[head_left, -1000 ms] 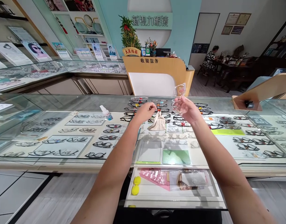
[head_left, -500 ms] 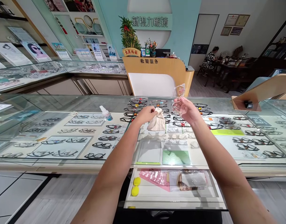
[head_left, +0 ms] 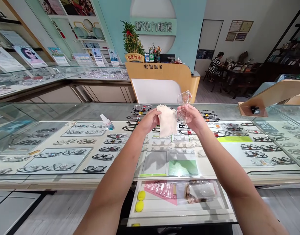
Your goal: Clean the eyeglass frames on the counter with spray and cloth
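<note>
A cream cloth [head_left: 167, 122] hangs spread from my left hand [head_left: 150, 121], which pinches it near its upper left edge. My right hand [head_left: 195, 118] grips a pair of clear-framed glasses [head_left: 183, 98] by the middle, one lens above the fingers and the other below. The cloth's right edge is close beside the lower lens; whether they touch I cannot tell. Both hands are raised over the glass display counter [head_left: 150, 178]. Behind them, rows of dark-framed glasses [head_left: 134, 122] lie on the counter.
A white spray bottle [head_left: 107, 122] stands left of my hands. A wooden-framed mirror stand [head_left: 255, 109] is at the right. Below the counter, an open drawer [head_left: 201, 213] holds plastic packets and a yellow contact-lens case [head_left: 139, 206]. Another person [head_left: 215, 65] sits far back right.
My left hand has lifted the cloth and opened it out, bringing it closer to the glasses. The glasses have turned slightly in my right hand. The whole view has shifted a little.
</note>
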Demonstrator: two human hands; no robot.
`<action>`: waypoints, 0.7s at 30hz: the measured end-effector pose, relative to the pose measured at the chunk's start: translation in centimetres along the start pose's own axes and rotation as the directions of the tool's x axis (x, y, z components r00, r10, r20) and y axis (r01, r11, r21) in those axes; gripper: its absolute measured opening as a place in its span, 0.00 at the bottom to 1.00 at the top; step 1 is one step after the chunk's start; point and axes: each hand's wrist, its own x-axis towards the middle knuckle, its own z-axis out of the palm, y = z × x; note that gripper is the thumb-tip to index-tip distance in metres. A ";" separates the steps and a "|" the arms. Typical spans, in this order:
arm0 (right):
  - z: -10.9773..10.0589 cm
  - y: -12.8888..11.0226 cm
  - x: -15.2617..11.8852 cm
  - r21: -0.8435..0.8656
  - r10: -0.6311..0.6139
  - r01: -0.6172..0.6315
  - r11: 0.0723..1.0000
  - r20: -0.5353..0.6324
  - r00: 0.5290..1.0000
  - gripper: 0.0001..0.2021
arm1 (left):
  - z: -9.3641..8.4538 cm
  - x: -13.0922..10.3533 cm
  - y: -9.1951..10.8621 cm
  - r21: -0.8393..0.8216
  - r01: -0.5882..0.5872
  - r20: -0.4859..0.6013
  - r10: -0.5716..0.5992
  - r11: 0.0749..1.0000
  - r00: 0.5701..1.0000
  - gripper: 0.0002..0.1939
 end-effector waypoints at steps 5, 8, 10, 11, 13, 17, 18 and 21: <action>0.0 0.6 0.2 -0.048 -0.069 0.066 0.997 -0.060 0.996 0.21 | 0.9 -0.1 -0.7 -0.009 -0.094 0.095 0.094 0.996 0.991 0.24; 0.0 1.0 0.4 -0.059 -0.096 0.091 0.994 -0.092 0.991 0.21 | 1.4 -0.3 -1.0 0.096 -0.164 0.158 0.148 0.982 0.976 0.27; 0.0 1.2 0.5 -0.065 -0.105 0.098 0.993 -0.111 0.988 0.22 | 1.8 -0.5 -1.0 0.182 -0.252 0.211 0.212 0.951 0.954 0.26; 0.0 1.3 0.6 -0.066 -0.102 0.094 0.993 -0.120 0.988 0.23 | 2.1 -0.5 -1.0 0.220 -0.306 0.236 0.254 0.926 0.938 0.24; 0.1 1.4 0.6 -0.065 -0.084 0.077 0.995 -0.127 0.988 0.24 | 2.6 -0.6 -1.1 0.281 -0.404 0.280 0.329 0.870 0.902 0.17; 0.3 1.7 0.5 -0.067 -0.062 0.055 0.996 -0.112 0.992 0.25 | 3.6 -0.7 -1.3 0.379 -0.487 0.245 0.422 0.787 0.873 0.07; 0.4 1.7 0.4 -0.065 -0.060 0.053 0.997 -0.108 0.992 0.25 | 3.7 -0.7 -1.5 0.395 -0.493 0.214 0.444 0.776 0.870 0.07; 0.8 1.7 0.3 -0.043 -0.036 0.032 0.999 -0.092 0.995 0.25 | 4.2 -0.6 -1.8 0.386 -0.480 0.120 0.473 0.788 0.873 0.08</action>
